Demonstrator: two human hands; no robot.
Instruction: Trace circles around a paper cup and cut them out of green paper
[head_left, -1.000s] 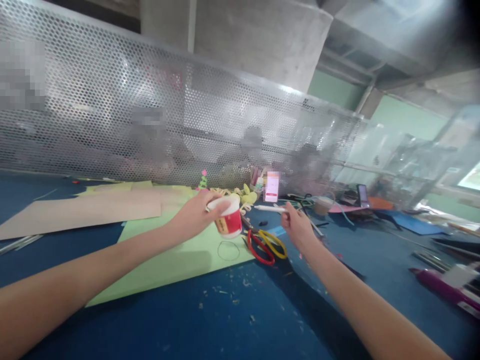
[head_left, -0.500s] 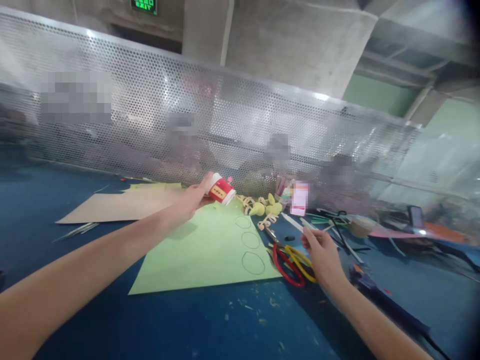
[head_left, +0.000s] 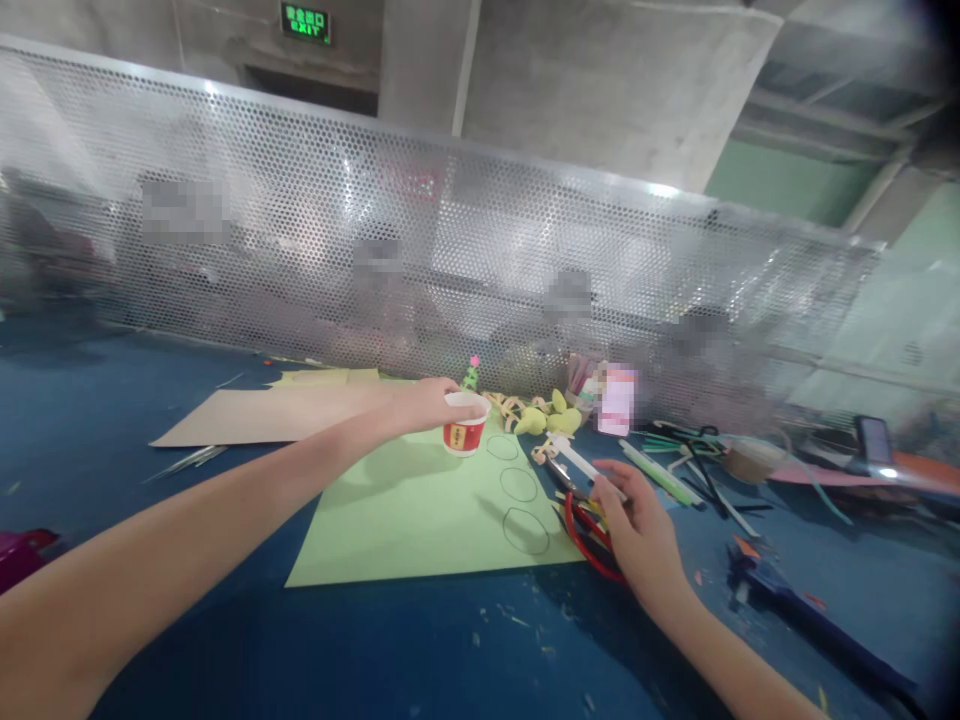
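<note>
Red-and-white paper cup point(head_left: 465, 428) is gripped upright at the rim by the left hand point(head_left: 424, 405), while the right hand point(head_left: 637, 530) pinches a white pen point(head_left: 581, 462) lying diagonally nearby.

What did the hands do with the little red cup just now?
The left hand tipped the red cup sideways, then stood it upright on the green paper beside the drawn circles. The right hand kept holding the white pen, dropping toward the scissors.
</note>
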